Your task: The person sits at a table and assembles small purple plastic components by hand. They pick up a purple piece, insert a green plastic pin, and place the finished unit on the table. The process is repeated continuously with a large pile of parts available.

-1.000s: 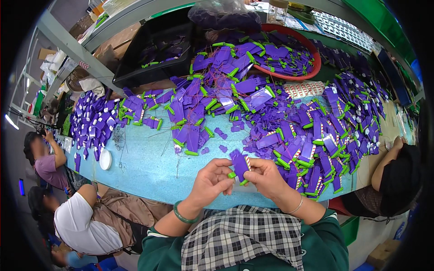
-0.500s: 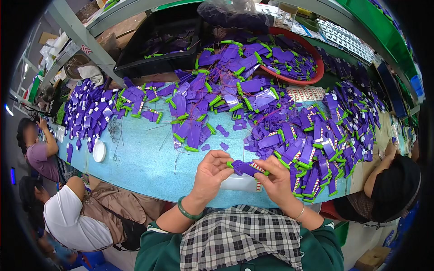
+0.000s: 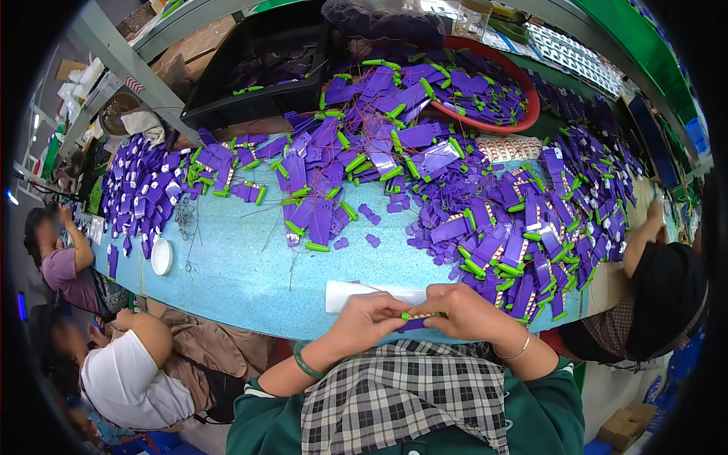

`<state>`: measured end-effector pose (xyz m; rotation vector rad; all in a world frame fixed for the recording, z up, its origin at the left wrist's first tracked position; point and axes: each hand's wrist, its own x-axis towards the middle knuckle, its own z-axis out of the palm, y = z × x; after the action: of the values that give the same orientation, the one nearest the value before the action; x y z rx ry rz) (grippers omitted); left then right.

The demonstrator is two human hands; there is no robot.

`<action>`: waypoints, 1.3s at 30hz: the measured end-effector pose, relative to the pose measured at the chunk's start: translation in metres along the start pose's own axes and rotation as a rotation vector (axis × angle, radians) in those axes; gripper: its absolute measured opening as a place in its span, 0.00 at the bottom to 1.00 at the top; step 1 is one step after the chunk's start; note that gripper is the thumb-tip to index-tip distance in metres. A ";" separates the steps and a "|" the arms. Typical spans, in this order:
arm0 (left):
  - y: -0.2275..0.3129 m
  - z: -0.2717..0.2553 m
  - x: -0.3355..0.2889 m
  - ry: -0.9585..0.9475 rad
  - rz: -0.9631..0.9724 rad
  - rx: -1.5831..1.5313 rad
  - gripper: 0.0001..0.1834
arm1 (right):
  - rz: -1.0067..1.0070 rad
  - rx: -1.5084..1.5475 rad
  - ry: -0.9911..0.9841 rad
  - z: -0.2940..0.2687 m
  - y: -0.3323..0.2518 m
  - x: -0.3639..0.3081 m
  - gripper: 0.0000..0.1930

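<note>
Close to the table's front edge, my left hand (image 3: 368,320) and my right hand (image 3: 464,311) pinch a purple flat piece with a green end (image 3: 412,324) between them. A strip with red and white stripes runs along the piece. My left fingertips grip its green end; the right thumb and fingers cover its other end. Just beyond my hands lies a white smooth strip (image 3: 345,294), partly hidden by my fingers. To the right of my right hand spreads a pile of purple pieces with green ends (image 3: 523,250).
At the back stand a black bin (image 3: 250,106) and a red basin (image 3: 532,114) of purple pieces. A small white bowl (image 3: 161,256) sits left, near a heap of purple pieces with white tags (image 3: 144,189). People sit at both sides. Thin wires trail over the blue table (image 3: 235,265).
Both hands have come down nearer to my body and the table edge with the purple piece, which is now turned more edge-on. The white strip shows more fully.
</note>
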<state>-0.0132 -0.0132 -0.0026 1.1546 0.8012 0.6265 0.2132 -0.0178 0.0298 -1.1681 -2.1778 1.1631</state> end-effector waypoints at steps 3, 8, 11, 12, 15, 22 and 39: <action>0.003 0.005 0.001 0.051 -0.062 -0.052 0.11 | 0.116 0.255 0.053 0.016 0.001 0.006 0.16; 0.009 -0.013 -0.005 -0.040 0.174 -0.041 0.08 | 0.054 0.837 -0.009 0.024 0.000 0.009 0.16; 0.022 -0.019 -0.014 -0.138 0.275 0.145 0.07 | -0.161 0.745 -0.167 0.009 0.006 0.015 0.15; 0.026 -0.017 -0.017 -0.136 0.307 0.271 0.08 | -0.217 0.643 -0.118 0.005 0.003 0.017 0.15; 0.035 -0.012 -0.027 -0.099 0.317 0.529 0.11 | -0.351 0.256 -0.076 0.006 -0.020 0.031 0.09; 0.068 -0.050 -0.060 0.002 0.232 0.291 0.07 | -0.261 -0.753 0.023 0.006 -0.008 0.059 0.04; 0.011 -0.046 -0.013 0.408 0.252 0.049 0.11 | -0.143 -0.225 0.326 0.006 0.004 0.100 0.05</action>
<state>-0.0584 0.0051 0.0019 1.1996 1.0263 1.0801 0.1548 0.0628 0.0197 -1.1747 -2.1320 0.6303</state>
